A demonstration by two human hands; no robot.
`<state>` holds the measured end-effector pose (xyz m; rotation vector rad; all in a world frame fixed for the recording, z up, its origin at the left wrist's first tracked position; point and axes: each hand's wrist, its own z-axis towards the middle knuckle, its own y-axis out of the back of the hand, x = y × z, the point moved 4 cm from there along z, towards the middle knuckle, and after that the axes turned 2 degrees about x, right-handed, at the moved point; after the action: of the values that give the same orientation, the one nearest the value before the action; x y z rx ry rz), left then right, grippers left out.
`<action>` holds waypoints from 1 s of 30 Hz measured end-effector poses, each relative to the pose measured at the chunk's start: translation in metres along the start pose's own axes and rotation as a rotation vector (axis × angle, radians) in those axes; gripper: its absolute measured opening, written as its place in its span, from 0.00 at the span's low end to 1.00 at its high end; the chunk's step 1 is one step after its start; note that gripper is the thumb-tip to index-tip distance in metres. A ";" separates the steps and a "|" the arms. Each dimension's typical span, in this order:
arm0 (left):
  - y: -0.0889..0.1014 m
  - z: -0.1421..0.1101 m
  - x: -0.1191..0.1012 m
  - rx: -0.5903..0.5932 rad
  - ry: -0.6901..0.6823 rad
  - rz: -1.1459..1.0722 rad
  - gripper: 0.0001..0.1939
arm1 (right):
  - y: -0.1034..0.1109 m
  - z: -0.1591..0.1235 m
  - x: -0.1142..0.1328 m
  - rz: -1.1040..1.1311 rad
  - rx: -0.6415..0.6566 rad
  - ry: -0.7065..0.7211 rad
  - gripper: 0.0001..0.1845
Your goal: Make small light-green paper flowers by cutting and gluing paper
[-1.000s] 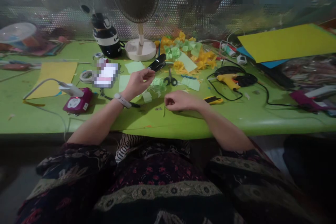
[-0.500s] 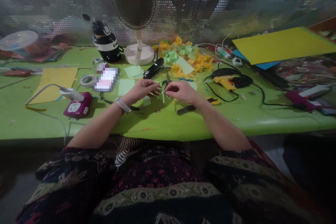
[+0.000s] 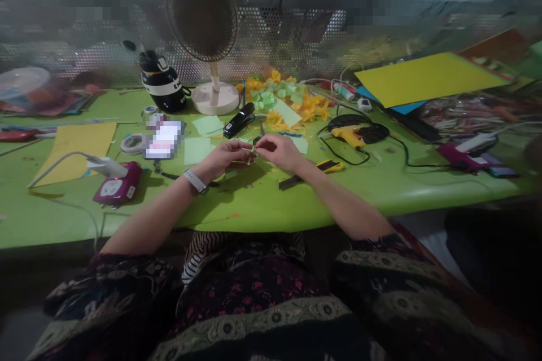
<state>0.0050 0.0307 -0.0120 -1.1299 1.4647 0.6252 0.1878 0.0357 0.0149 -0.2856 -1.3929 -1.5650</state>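
My left hand (image 3: 224,157) and my right hand (image 3: 277,151) meet above the green table (image 3: 262,206), fingers pinched together on a small pale green paper piece (image 3: 250,149) held between them. A watch sits on my left wrist. Just behind the hands lie a black stapler (image 3: 238,120) and scissors (image 3: 258,134), partly hidden. A heap of yellow and green paper flowers (image 3: 288,98) lies farther back. A yellow cutter (image 3: 330,166) rests beside my right forearm.
A desk fan (image 3: 205,39) and a black bottle (image 3: 162,82) stand at the back. A yellow glue gun (image 3: 349,135) with black cable lies right. A magenta device (image 3: 116,189) with white plug, tape roll (image 3: 132,142), yellow paper sheets (image 3: 74,149) lie left.
My left hand put the stapler down on the table. My right hand lifted off the table, and both hands came together on the small green paper piece.
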 end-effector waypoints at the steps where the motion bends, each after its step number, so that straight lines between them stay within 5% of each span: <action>1: 0.000 0.000 -0.001 -0.004 -0.004 0.004 0.13 | 0.006 0.003 -0.006 -0.025 -0.024 -0.015 0.09; 5: 0.002 0.000 -0.002 -0.029 -0.019 0.022 0.14 | 0.040 0.013 -0.044 -0.350 -0.171 -0.213 0.10; 10: 0.005 0.003 -0.002 -0.028 -0.040 0.027 0.16 | 0.053 0.017 -0.082 -0.711 -0.002 -0.424 0.19; 30: 0.003 0.005 -0.001 -0.053 -0.034 -0.015 0.07 | 0.044 0.018 -0.077 -0.756 0.055 -0.376 0.22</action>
<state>0.0044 0.0363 -0.0124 -1.1648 1.4161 0.6728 0.2517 0.0961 -0.0073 -0.0037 -1.9781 -2.1499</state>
